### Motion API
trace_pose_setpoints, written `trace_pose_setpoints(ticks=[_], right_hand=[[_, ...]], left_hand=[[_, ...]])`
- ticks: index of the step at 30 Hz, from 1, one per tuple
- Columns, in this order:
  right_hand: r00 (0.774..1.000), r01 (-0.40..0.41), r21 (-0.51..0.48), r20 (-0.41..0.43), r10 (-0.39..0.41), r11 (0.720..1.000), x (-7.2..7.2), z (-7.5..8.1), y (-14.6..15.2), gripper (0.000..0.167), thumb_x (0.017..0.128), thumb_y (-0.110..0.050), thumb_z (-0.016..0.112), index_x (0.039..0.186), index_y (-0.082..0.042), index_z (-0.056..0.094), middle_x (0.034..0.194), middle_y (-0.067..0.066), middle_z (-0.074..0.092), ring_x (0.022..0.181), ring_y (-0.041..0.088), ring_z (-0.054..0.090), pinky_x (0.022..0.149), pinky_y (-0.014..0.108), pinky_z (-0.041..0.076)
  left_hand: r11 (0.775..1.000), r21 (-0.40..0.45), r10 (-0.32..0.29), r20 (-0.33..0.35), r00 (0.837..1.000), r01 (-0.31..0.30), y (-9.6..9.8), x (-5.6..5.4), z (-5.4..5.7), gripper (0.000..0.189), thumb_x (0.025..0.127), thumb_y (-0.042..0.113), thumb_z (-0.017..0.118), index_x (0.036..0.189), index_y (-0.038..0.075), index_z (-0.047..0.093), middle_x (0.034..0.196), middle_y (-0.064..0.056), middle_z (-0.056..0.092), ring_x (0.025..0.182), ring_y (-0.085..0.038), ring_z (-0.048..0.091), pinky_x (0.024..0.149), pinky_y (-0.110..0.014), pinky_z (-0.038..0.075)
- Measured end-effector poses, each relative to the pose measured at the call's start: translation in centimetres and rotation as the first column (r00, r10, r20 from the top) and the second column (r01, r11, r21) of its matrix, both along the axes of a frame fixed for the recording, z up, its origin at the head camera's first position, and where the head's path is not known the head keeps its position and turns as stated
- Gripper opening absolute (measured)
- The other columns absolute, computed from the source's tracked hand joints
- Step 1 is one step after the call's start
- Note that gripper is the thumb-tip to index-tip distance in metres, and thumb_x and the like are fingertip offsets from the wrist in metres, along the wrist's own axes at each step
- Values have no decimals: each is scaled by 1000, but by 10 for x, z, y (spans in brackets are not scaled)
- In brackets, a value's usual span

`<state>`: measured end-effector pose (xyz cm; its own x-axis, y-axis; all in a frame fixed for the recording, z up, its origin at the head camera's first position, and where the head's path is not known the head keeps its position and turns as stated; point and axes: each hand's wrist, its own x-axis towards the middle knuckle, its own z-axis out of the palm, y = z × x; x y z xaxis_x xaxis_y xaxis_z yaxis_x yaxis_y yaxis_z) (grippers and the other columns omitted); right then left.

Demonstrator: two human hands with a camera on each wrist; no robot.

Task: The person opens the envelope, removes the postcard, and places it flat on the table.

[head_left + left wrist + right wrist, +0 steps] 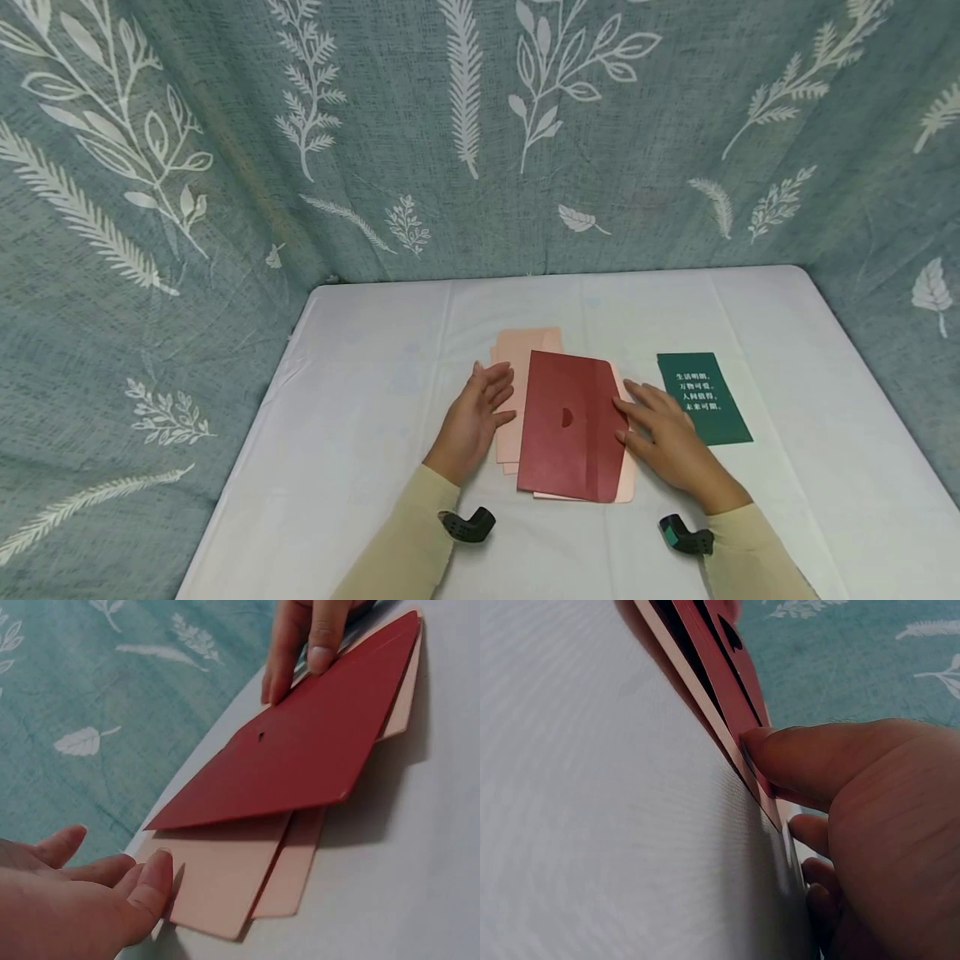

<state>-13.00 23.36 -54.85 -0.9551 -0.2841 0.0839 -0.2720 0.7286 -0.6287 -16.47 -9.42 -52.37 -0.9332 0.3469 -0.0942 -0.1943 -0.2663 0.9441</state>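
A dark red envelope (558, 425) with a small half-round cut lies over several pale pink paper pieces (517, 354). Its left side stands slightly raised, casting a shadow in the left wrist view. My right hand (671, 442) touches the envelope's right edge, fingertips (321, 658) on its top and thumb (772, 754) against the side. Fingers spread and palm turned inward, my left hand (474, 425) is beside the pink pieces' left edge and holds nothing. In the right wrist view the envelope's edge gapes a little, showing dark slits.
A dark green card (705, 400) with white printed characters lies right of the envelope, partly behind my right hand. A white cloth (375, 400) covers the table. Green leaf-patterned curtain (390, 125) surrounds the back and sides. Black wrist cameras (468, 525) sit at both cuffs.
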Motion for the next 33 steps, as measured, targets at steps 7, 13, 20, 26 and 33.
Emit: trace_pose_setpoints(ticks=[7, 13, 20, 26, 33], right_hand=[[1000, 5, 3, 5, -5, 1000, 0, 2, -1, 53, 103, -21, 77, 152, -4, 63, 168, 20, 42, 157, 45, 25, 118, 75, 21], [1000, 5, -2, 5, -5, 1000, 1, 1, 0, 54, 103, -18, 78, 152, -3, 63, 168, 20, 42, 157, 45, 25, 118, 75, 21], [1000, 4, -6, 2, -4, 1000, 1, 0, 0, 54, 102, -17, 78, 152, -2, 63, 168, 21, 41, 157, 45, 25, 119, 74, 20], [1000, 4, 0, 0, -4, 1000, 1, 1, -1, 53, 103, -19, 78, 152, -3, 64, 168, 20, 42, 156, 45, 26, 118, 75, 22], [1000, 3, 1, 3, -3, 1000, 1, 2, -1, 54, 103, -18, 77, 152, -3, 63, 168, 20, 42, 157, 44, 25, 119, 74, 21]], left_hand=[[997, -11, 77, 39, 996, -77, -16, -5, 4, 99, 109, 74, 38, 168, -4, 26, 175, -24, 24, 160, -42, 21, 120, -62, 30], [995, 33, 90, 94, 991, -94, -23, -7, 5, 99, 109, 74, 38, 168, -4, 25, 172, -26, 28, 159, -42, 22, 114, -56, 36], [994, 49, 92, 120, 989, -98, -22, -7, 5, 98, 109, 73, 39, 165, -6, 26, 170, -27, 31, 157, -40, 22, 105, -49, 40], [993, 49, 103, 133, 986, -110, -22, -6, 6, 99, 107, 75, 42, 165, -5, 29, 167, -27, 36, 154, -40, 28, 102, -44, 42], [991, 37, 122, 171, 978, -130, -19, -5, 9, 99, 107, 74, 46, 163, -6, 31, 165, -28, 37, 152, -42, 32, 103, -48, 42]])
